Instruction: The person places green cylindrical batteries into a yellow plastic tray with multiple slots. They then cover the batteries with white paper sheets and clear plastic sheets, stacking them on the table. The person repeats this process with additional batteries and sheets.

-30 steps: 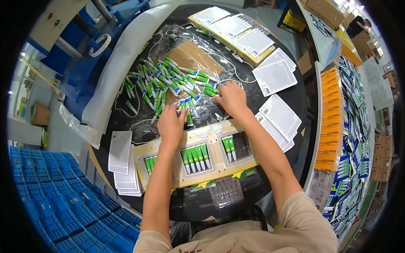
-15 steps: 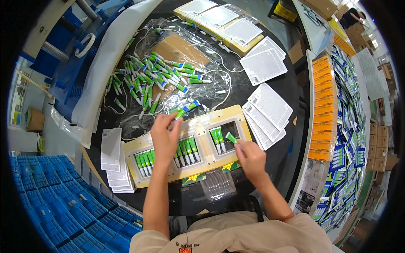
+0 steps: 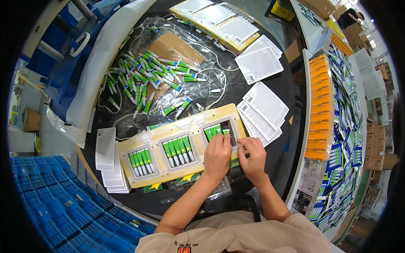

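A yellow tray (image 3: 173,173) lined with clear plastic blisters lies slanted in front of me. Green tubes with white caps (image 3: 177,151) stand in a row in its middle compartment, and more green tubes (image 3: 141,162) fill the left one. Over the right compartment, which holds a few green tubes (image 3: 213,131), my left hand (image 3: 217,157) pinches one more green tube (image 3: 226,132), mostly hidden by its fingers. My right hand (image 3: 253,158) is curled at that compartment's right edge, its fingertips together; what they hold, if anything, is hidden.
Beyond the tray, a loose pile of green and blue tubes (image 3: 147,76) lies on clear film and cardboard (image 3: 179,48). Printed white cards (image 3: 268,105) are fanned out at right, others (image 3: 105,147) at left. A second yellow tray (image 3: 236,40) sits at the back. Blue crates (image 3: 55,198) stand lower left.
My left hand has come from beside the pile to the right compartment, uncovering the middle row. The tube my right hand held is no longer visible in it. The view has shifted slightly.
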A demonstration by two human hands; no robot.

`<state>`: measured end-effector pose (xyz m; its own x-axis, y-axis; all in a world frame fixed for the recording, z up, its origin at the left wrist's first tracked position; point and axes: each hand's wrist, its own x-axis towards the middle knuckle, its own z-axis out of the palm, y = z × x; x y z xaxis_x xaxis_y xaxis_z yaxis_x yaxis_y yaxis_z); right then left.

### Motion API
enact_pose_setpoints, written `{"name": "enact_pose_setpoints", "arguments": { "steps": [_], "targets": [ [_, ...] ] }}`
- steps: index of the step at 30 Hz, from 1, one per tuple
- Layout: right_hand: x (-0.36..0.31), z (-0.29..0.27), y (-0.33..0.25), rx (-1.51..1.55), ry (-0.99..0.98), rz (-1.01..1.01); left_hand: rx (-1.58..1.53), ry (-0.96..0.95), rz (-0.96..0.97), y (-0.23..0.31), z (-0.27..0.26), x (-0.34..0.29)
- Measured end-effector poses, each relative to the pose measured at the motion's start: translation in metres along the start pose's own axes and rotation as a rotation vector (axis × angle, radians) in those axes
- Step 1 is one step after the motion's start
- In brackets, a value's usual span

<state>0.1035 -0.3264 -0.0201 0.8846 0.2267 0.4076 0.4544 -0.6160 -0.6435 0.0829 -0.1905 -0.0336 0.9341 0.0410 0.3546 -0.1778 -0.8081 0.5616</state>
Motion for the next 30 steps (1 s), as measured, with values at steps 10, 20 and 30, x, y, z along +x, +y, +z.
{"name": "enact_pose_setpoints", "arguments": {
  "steps": [10,20,30],
  "targets": [
    [0.012,0.007,0.0,-0.034,-0.191,0.097,-0.151,-0.041,-0.072,0.009,-0.019,-0.021],
    [0.021,0.029,-0.005,-0.034,-0.134,0.015,0.173,-0.297,0.021,-0.027,-0.027,-0.029],
    [0.164,0.171,-0.015,-0.261,-0.766,-0.572,0.066,-0.305,0.135,-0.011,-0.033,-0.042]
  ]
}}
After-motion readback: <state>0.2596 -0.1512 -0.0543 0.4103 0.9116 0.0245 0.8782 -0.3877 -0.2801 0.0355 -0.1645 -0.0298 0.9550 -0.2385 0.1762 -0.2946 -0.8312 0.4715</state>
